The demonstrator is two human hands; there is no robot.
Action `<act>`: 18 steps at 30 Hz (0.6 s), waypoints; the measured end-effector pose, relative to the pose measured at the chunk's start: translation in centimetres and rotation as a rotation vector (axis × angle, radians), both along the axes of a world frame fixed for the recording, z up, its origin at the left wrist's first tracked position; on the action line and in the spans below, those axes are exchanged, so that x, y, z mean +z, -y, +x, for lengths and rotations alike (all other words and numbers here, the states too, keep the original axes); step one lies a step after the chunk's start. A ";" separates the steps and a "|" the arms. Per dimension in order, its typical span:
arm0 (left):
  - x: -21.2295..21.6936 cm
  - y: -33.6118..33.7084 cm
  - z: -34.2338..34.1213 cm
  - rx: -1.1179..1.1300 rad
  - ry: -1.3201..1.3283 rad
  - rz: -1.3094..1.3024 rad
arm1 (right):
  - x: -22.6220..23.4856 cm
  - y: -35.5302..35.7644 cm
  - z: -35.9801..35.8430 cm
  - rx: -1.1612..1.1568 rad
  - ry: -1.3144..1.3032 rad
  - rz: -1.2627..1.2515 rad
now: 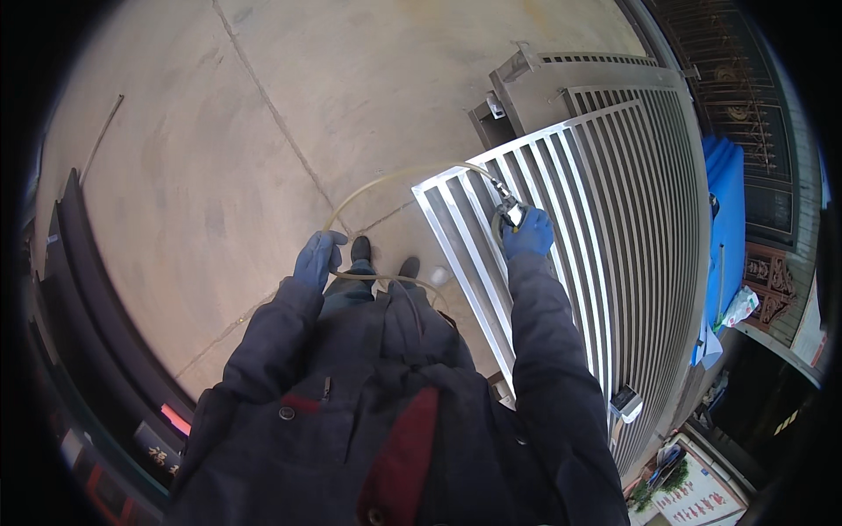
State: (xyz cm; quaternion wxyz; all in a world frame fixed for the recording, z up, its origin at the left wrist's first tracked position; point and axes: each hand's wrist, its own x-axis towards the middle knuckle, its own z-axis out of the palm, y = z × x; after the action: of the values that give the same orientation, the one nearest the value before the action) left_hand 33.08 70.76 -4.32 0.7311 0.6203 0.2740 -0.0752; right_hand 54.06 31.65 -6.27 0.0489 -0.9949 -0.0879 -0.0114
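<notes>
My right hand (531,235), in a blue glove, is closed around a silver hand-held air tool (512,210). Its exact kind is partly hidden by the fingers. The tool is over the slats of a metal grille (561,149), which is bright silver on the near side and brownish further right. From the tool's fitting a yellowish clear hose (386,176) arcs leftward to my left hand (317,259). That hand, also blue-gloved, is closed on the hose in front of my body. Below it, the hose loops back to the right across my waist.
More slatted metal panels (605,79) stand behind the grille. A grey box-shaped fitting (626,404) sits at its lower edge. Blue sheeting (724,210) lies at the right. Long dark beams (96,307) line the left, and a thin rod (102,138) rests on the concrete floor (202,158).
</notes>
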 end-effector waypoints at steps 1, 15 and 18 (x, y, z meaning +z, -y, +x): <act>0.1 -0.1 0.1 0.025 -0.027 0.000 | 0.0 -0.3 0.4 0.021 0.005 0.018; 0.3 2.9 -2.0 0.181 0.028 -0.053 | -0.3 -5.2 7.3 0.197 0.053 -0.024; 0.6 3.5 -1.9 0.188 0.008 -0.037 | 0.0 -3.6 6.6 0.181 0.001 -0.051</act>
State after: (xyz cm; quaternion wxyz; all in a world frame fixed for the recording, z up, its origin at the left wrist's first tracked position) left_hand 31.20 67.30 -3.69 0.7472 0.5788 0.3266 -0.0089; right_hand 60.66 35.23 -6.30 0.0245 -0.9838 -0.1777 -0.0052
